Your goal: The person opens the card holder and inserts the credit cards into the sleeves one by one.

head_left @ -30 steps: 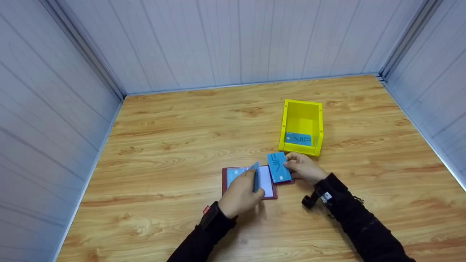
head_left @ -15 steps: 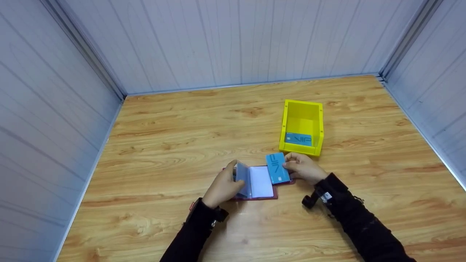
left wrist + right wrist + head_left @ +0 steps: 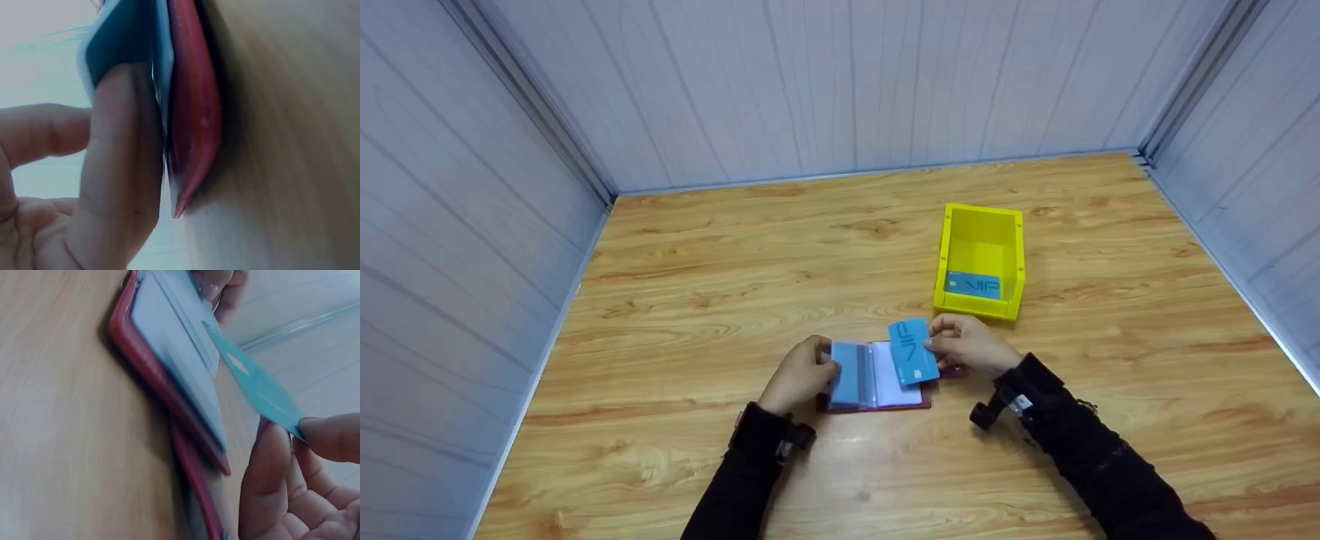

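Right hand has 1 card pinched at the edge, long axis crosswise to that hand, and just left, beneath it, the open wallet's white page! Left hand grips the blue leaf.

The person across from me has bare hands and long black sleeves, the right one rumpled along the forearm. A stubby, rounded black camera sits at each wrist, a small whitish label beside it.
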`<state>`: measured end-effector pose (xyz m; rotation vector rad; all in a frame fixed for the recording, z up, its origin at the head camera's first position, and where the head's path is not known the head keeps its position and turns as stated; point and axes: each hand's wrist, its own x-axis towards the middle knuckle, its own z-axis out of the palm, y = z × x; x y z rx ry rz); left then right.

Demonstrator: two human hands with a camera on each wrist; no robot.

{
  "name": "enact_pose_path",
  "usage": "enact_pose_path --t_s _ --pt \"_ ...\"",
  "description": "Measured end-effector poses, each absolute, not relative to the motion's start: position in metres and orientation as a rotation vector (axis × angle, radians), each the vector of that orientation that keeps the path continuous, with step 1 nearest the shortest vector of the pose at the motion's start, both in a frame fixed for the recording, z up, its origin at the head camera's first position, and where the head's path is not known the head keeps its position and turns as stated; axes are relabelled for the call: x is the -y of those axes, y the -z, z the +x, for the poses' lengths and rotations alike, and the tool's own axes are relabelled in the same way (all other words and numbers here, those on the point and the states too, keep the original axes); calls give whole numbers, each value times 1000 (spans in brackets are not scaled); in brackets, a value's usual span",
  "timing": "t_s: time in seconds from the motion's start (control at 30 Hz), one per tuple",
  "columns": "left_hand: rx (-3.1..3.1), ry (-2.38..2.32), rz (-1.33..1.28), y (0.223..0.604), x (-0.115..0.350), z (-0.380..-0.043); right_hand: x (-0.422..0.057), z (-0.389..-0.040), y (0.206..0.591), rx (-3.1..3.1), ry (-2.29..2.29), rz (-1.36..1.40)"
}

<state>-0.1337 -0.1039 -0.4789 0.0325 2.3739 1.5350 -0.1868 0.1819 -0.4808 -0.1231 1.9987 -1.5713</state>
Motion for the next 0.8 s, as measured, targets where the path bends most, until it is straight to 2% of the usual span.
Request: enact_pose_path --t_s 0.37,0.8 --pt "-2316 -1610 -31 478 105 -135 -152 -183 479 -1925 1563 -187" --pt "-2295 -1636 -59 479 103 -135 -141 -180 484 -1985 1533 -200"
